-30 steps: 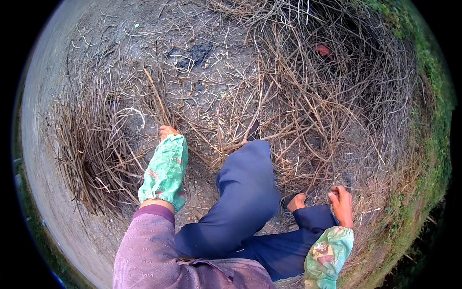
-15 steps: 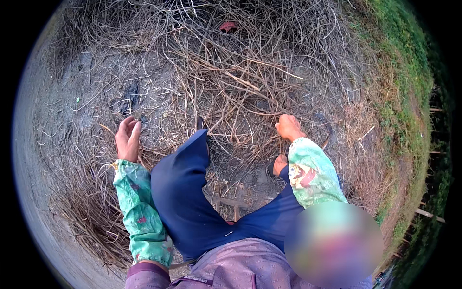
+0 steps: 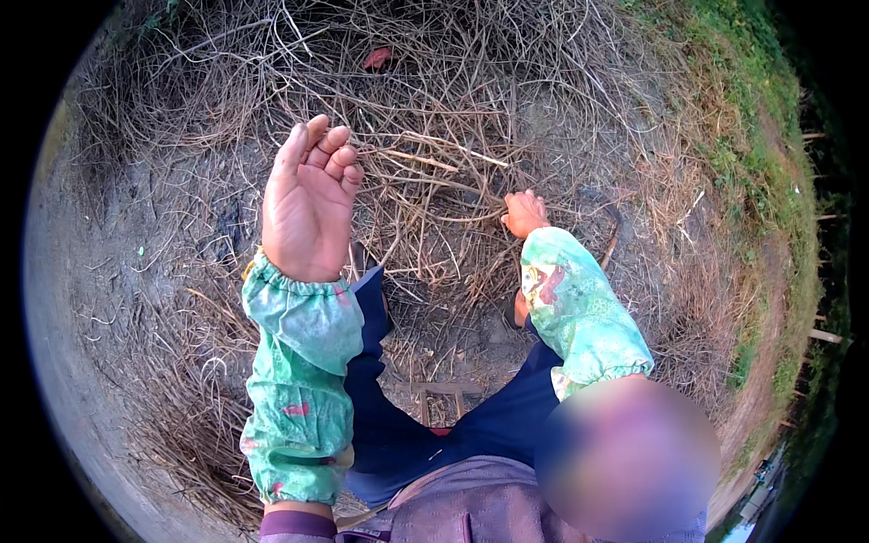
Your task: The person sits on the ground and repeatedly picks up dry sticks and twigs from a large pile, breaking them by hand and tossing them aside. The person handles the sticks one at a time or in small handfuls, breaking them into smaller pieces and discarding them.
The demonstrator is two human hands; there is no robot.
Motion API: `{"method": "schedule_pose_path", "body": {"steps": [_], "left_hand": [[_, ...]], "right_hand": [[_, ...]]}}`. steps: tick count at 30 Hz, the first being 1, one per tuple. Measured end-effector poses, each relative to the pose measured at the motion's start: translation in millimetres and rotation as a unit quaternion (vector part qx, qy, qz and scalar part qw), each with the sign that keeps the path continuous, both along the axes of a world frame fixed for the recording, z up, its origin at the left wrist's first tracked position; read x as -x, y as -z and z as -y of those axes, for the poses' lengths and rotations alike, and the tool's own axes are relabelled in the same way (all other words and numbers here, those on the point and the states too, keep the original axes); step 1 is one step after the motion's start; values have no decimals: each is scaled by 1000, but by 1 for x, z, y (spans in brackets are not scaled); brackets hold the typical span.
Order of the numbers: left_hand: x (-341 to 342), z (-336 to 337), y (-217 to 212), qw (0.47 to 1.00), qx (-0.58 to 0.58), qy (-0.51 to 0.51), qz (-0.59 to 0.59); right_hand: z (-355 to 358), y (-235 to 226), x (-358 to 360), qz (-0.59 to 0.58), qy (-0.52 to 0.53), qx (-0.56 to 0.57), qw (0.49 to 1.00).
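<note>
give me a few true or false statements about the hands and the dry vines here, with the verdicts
1. The left hand is raised with its fingers loosely curled and holds nothing. True.
2. The right hand rests on the blue trouser leg. False: it is down in the dry vines, ahead of the trousers.
3. Both forearms wear green patterned sleeve covers. True.
4. The dry vines lie stacked in a basket. False: they sprawl loose over the bare dirt.
5. A strip of green grass runs along the right of the vines. True.
</note>
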State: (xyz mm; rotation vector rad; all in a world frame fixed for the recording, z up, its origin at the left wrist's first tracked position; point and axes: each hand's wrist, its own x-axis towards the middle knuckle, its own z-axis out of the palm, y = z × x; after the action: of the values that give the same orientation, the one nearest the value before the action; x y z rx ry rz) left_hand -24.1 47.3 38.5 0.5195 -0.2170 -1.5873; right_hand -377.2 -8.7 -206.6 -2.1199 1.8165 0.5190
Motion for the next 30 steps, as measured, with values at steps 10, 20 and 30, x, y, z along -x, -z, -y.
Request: {"method": "schedule_pose_path", "body": {"steps": [10,20,30], "left_hand": [[-19,20,21,991,-21,-129,41],[71,19,-5,919,12,101,382],[140,-4,-10,663,326,185,649]], "right_hand": [[7,-183,51,387,53,147,909],[-90,-310,157,695,208,219,652],[-24,-326,89,875,248,228,348]]}}
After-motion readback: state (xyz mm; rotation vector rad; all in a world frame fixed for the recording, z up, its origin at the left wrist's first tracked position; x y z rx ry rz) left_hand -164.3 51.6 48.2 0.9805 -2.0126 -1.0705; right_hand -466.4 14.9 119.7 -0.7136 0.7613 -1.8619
